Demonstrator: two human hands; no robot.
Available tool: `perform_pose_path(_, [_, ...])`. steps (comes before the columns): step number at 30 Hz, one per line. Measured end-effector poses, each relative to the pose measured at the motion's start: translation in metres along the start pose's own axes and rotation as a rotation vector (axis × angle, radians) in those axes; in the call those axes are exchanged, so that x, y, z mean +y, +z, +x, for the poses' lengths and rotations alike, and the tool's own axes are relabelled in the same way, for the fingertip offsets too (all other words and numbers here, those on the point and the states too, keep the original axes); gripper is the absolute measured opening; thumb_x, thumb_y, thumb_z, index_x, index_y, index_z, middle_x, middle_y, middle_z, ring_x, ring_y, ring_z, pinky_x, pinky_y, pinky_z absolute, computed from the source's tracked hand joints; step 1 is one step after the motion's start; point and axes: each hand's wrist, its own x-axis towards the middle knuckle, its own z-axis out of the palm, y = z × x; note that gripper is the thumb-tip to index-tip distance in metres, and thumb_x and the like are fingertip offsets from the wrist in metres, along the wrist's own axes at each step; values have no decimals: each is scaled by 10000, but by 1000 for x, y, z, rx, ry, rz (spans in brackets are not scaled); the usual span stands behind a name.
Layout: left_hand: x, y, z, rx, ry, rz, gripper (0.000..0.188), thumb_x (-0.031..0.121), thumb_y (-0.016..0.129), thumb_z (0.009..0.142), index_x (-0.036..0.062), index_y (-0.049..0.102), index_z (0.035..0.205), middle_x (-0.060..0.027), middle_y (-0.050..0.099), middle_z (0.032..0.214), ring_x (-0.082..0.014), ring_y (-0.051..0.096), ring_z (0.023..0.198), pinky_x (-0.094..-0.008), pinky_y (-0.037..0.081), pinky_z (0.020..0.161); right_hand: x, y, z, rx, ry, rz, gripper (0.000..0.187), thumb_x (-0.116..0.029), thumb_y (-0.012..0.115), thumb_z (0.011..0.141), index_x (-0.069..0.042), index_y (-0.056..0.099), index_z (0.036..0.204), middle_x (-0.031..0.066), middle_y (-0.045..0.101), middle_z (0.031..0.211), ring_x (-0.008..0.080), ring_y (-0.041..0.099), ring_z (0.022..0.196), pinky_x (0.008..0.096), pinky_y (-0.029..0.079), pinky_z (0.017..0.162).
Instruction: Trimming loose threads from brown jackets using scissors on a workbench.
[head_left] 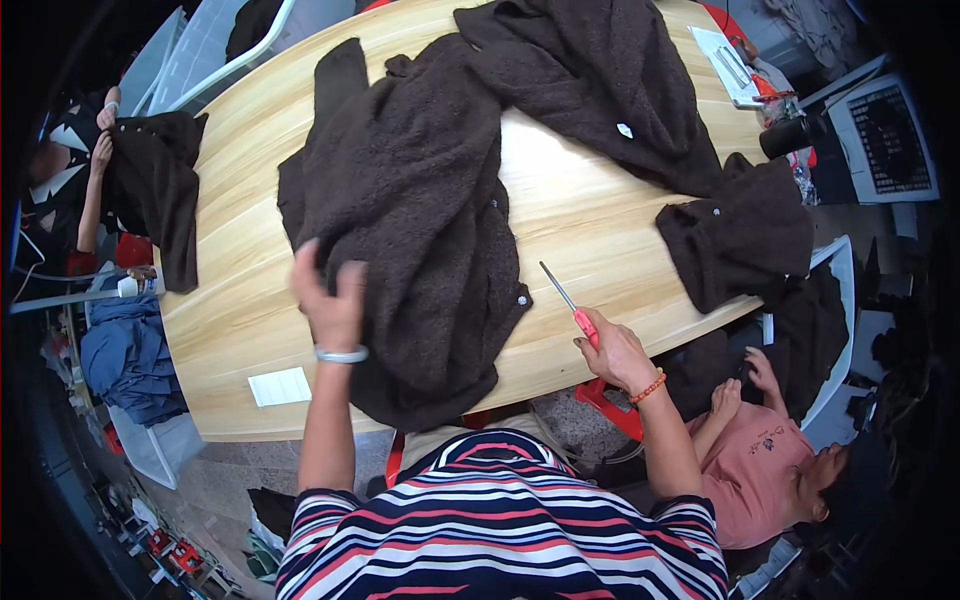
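Observation:
A dark brown fuzzy garment (410,200) lies spread on the table in front of me, with small shiny buttons (521,300) along its right edge. My left hand (330,305) is at the garment's left side, fingers apart and a little blurred, holding nothing. Whether it touches the cloth I cannot tell. In my right hand (612,350) is a screwdriver (572,308) with a red-pink handle, its thin metal shaft pointing up and left over the wood. The screwdriver's tip is to the right of the garment, apart from it.
More brown garments lie on the table (230,340) at the far side (610,80) and right (745,235). A white paper (279,387) is near the left edge. Co-workers handle dark cloth at left (155,180) and lower right. Plastic bins (165,450) and a red stool (610,410) stand around.

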Motion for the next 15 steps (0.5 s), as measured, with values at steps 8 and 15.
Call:
perform_pose_path(8, [49, 106, 53, -305, 376, 614, 892, 124, 781, 682, 137, 350, 1463, -201, 363, 1412, -366, 378, 1286, -496, 329, 1001, -23, 6, -3, 14, -34, -41, 490, -199, 607, 861, -105, 468, 1321, 293, 653, 891, 482, 626, 870, 539, 489, 815])
perform_pose_path(15, [-18, 47, 170, 60, -252, -130, 414, -24, 500, 714, 21, 691, 1078, -194, 708, 918, -250, 683, 829, -348, 512, 783, -5, 14, -16, 74, -5, -19, 492, -188, 624, 858, -82, 464, 1311, 288, 645, 852, 482, 617, 849, 531, 490, 765])
